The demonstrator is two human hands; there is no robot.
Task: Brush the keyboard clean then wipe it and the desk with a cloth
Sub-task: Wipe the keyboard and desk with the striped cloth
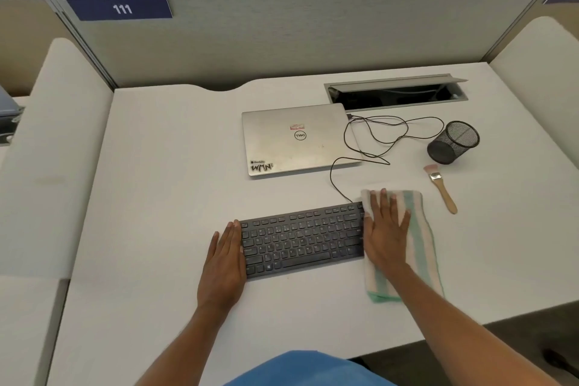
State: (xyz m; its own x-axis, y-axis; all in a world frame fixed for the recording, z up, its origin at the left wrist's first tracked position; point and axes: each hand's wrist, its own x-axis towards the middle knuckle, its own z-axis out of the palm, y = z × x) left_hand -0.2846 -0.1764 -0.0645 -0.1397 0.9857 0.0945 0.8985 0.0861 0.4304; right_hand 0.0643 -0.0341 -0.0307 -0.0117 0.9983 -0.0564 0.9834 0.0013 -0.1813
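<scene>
Right hand: the right hand point(387, 229) is laid flat, palm down, on the cloth, with the fingers straight and slightly spread; nothing is gripped or pinched.
Cloth: the striped green and white cloth point(421, 229) is pressed onto the desk just right of the keyboard, and its left edge touches the keyboard's right end.
Left hand: the left hand point(224, 263) is held flat with the fingers straight and pressed together, resting on the desk against the keyboard's left edge, apparently to steady it.
Keyboard: the black keyboard point(300, 238) lies flat between the two hands, near the front edge of the desk; no dust or crumbs can be made out on the keys.
Brush: the wooden-handled brush point(440, 185) lies on the desk beyond and to the right of the cloth, apart from both hands.
Desk: the white desk point(156, 197) is seen bare on its left half; no wipe marks can be told.
Farther items: a closed laptop point(294, 141) is set behind the keyboard, a black cable point(376, 131) is looped to its right, and a tipped mesh cup point(452, 142) lies beyond the brush.
Done so far: since the brush is laid aside and the cloth is under the hand, brushing is judged finished and the wiping stage begun.
Left to do: whether the keys have been wiped cannot be told; most of the desk is judged as yet unwiped.
</scene>
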